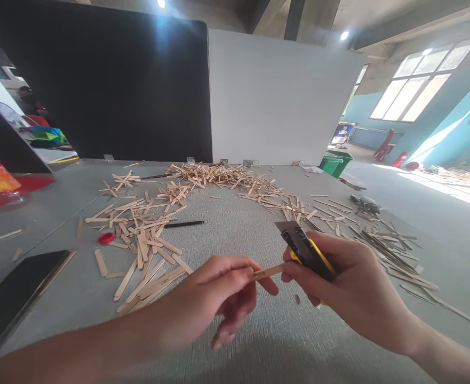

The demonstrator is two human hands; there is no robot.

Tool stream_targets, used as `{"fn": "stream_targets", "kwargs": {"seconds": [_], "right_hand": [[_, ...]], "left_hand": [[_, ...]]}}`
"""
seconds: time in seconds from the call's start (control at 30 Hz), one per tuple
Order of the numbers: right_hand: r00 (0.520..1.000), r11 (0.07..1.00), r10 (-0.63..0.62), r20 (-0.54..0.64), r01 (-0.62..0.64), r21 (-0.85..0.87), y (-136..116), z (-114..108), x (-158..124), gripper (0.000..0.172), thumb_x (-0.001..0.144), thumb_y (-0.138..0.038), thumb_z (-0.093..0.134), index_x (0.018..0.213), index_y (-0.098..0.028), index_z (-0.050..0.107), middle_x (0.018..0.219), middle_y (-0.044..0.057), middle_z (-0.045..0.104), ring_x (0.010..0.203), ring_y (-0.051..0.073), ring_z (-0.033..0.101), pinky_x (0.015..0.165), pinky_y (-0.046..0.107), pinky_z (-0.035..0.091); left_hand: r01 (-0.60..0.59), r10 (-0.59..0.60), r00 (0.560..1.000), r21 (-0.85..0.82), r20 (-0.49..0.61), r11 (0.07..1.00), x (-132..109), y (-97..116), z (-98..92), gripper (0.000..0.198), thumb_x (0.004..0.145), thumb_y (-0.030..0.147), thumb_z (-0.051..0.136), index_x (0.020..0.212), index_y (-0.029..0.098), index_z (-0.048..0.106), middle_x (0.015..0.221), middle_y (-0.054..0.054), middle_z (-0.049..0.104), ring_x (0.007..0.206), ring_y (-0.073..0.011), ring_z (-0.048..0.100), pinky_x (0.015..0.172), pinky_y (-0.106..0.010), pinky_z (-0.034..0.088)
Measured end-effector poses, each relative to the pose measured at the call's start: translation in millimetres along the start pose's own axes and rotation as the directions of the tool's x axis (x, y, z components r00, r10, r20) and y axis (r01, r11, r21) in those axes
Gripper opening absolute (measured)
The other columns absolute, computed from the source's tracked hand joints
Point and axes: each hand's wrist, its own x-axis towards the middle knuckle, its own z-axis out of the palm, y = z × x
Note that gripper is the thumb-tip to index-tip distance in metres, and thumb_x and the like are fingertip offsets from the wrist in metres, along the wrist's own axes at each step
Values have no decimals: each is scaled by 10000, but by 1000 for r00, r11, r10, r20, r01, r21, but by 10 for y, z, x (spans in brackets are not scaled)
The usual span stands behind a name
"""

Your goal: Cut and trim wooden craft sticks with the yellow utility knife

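Between my two hands a wooden craft stick [270,271] is held above the grey tabletop [214,234]. My left hand [229,288] pinches its left end between thumb and fingers. A yellow and black utility knife [310,253] sits in the grip of my right hand [347,277], its blade [285,228] out and pointing up and left, off the stick. The thumb and fingertips of that same hand also touch the stick's right end. A small wood chip [297,300] lies on the table below.
Loose craft sticks [146,240] spread in an arc across the table. At left lie a dark phone-like slab [22,288], a red ring [105,238] and a black pen [184,224]. Thin strips [398,256] lie at right. Black [138,85] and white panels [283,101] stand behind.
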Motion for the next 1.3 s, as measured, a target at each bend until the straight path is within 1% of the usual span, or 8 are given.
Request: {"fn": "stream_targets", "kwargs": {"seconds": [0.13, 0.27, 0.4, 0.6, 0.73, 0.97, 1.2, 1.3], "right_hand": [[987, 973, -88, -132, 57, -226, -7, -8, -11, 235, 972, -473, 690, 1000, -241, 707, 614, -45, 577, 506, 120, 499, 459, 235, 417], [977, 909, -155, -144, 84, -407, -38, -53, -90, 306, 1012, -464, 631, 1277, -311, 648, 771, -15, 707, 569, 139, 564, 495, 244, 468], [977, 860, -204, -69, 145, -489, -52, -121, -195, 328, 1038, -437, 592, 1339, -330, 665, 638, -24, 676, 487, 138, 561, 432, 237, 447], [969, 848, -235, 81, 245, -470, -77, -121, -303, 469, 1078, -374, 529, 1547, -389, 541, 461, -77, 557, 358, 112, 486, 397, 224, 435], [964, 876, -212, 161, 260, -406, -83, -71, -304, 507, 1095, -346, 488, 1602, -329, 481, 414, -82, 526, 392, 116, 487, 448, 209, 479], [971, 901, -194, 140, 232, -366, -142, -3, -259, 469, 1093, -362, 461, 1546, -305, 570, 474, -51, 592, 374, 109, 451, 395, 217, 428], [975, 937, -157, 160, 198, -289, -91, 153, -250, 501, 1094, -351, 420, 1571, -257, 537, 395, -70, 512, 347, 125, 477, 370, 222, 404], [974, 931, -184, 129, 215, -295, -65, 214, -259, 493, 1090, -328, 435, 1561, -240, 554, 536, -15, 647, 378, 120, 481, 409, 230, 445]], "left_hand": [[61, -53, 996, -107, 68, 992, 26, -24, -33, 192, 1075, 379, 506, 1065, 202, 579, 707, 59, 517, 489, -66, 441, 454, -163, 385], [-18, 19, 999, 26, -48, 999, -23, -17, 19, 229, 1096, 463, 505, 1101, 234, 503, 769, 24, 670, 494, -63, 508, 458, -155, 380], [-78, 96, 983, 118, -159, 990, -64, -4, 71, 279, 1077, 527, 535, 1125, 252, 512, 849, 24, 710, 520, -59, 557, 458, -152, 384], [-121, 156, 950, 141, -269, 983, -47, -49, 98, 336, 1039, 560, 590, 1173, 259, 523, 882, 9, 726, 526, -78, 601, 430, -148, 404], [-142, 202, 935, 212, -293, 967, -49, -80, 119, 312, 1053, 541, 573, 1186, 262, 530, 930, -17, 753, 585, -103, 644, 475, -171, 462], [-137, 277, 900, 383, -337, 913, -55, -97, 149, 290, 1069, 521, 522, 1189, 258, 501, 927, -37, 787, 616, -143, 669, 540, -234, 535], [-75, 395, 845, 651, -360, 755, -14, -200, 116, 252, 1095, 485, 450, 1188, 260, 514, 661, 54, 670, 515, -126, 557, 489, -225, 422], [-43, 379, 844, 657, -379, 752, -4, -240, 112, 237, 1097, 475, 435, 1167, 262, 515, 629, 68, 605, 527, -131, 560, 482, -215, 407]]}}
